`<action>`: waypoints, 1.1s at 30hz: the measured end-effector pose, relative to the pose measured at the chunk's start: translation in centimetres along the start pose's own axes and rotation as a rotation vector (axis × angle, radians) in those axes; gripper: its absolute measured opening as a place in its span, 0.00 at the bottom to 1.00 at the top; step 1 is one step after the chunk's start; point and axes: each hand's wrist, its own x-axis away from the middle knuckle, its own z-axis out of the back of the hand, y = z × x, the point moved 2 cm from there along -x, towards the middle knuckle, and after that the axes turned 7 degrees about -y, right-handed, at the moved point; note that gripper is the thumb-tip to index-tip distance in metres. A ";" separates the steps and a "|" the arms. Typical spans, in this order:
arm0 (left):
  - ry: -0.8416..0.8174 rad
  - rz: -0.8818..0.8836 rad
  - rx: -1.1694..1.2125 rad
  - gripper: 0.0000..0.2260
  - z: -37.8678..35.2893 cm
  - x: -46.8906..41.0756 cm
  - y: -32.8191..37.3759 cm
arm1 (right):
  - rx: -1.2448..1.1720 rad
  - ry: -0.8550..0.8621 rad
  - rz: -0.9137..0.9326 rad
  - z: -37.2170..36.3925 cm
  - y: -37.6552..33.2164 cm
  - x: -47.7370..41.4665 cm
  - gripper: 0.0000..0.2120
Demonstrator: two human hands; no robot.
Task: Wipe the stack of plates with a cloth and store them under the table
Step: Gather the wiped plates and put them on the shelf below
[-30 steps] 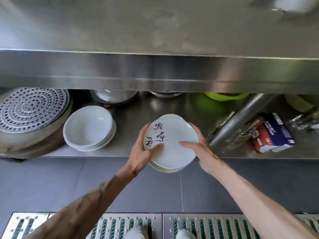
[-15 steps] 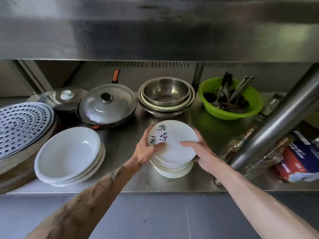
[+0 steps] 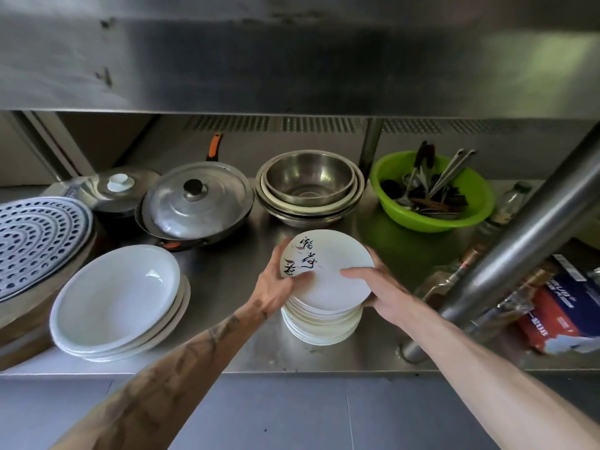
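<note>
The left grip [image 3: 276, 284] is curled round the left edge of the stack of plates [image 3: 334, 274], with its thumb lying on the top plate beside the black writing. The right grip [image 3: 384, 292] clasps the right edge, thumb on top likewise. The stack stands upright, plates face up, on the steel shelf [image 3: 227, 280] under the tabletop [image 3: 292, 60], between white bowls [image 3: 117, 297] and a slanted metal leg [image 3: 506, 248].

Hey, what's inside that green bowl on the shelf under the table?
The green bowl holds a jumble of utensils, some bare metal, some dark-handled, sticking up past the rim. The pile hides whatever lies at the bottom.
</note>
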 end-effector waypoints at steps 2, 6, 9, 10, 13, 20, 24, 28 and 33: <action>-0.001 0.006 -0.002 0.39 -0.2 0.3 0.2 | -0.003 -0.008 0.007 0.1 -0.1 0.0 0.36; 0.005 0.019 -0.009 0.38 -0.5 0.8 0.4 | -0.006 0.003 -0.001 0.2 0.1 -0.2 0.31; 0.003 0.024 -0.012 0.38 -0.6 0.8 0.6 | -0.027 0.011 -0.020 0.2 0.1 -0.2 0.31; 0.005 0.027 -0.010 0.38 -0.6 0.8 0.6 | -0.041 0.010 -0.022 0.2 0.1 -0.3 0.31; 0.014 0.037 -0.018 0.39 -0.5 0.8 0.4 | -0.037 0.009 -0.029 0.0 -0.2 -0.6 0.33; -0.034 0.031 -0.099 0.41 -0.1 0.9 0.3 | 0.049 0.035 -0.025 0.5 -0.5 -1.2 0.31; -0.072 0.020 -0.161 0.42 0.2 0.8 0.3 | 0.086 -0.018 -0.013 0.8 -0.5 -1.1 0.27; -0.084 0.018 -0.178 0.43 0.5 0.6 0.0 | 0.124 -0.065 0.010 1.1 -0.4 -1.1 0.27; -0.108 0.007 -0.190 0.43 0.7 0.0 -0.5 | 0.160 -0.094 0.040 1.2 0.1 -1.3 0.30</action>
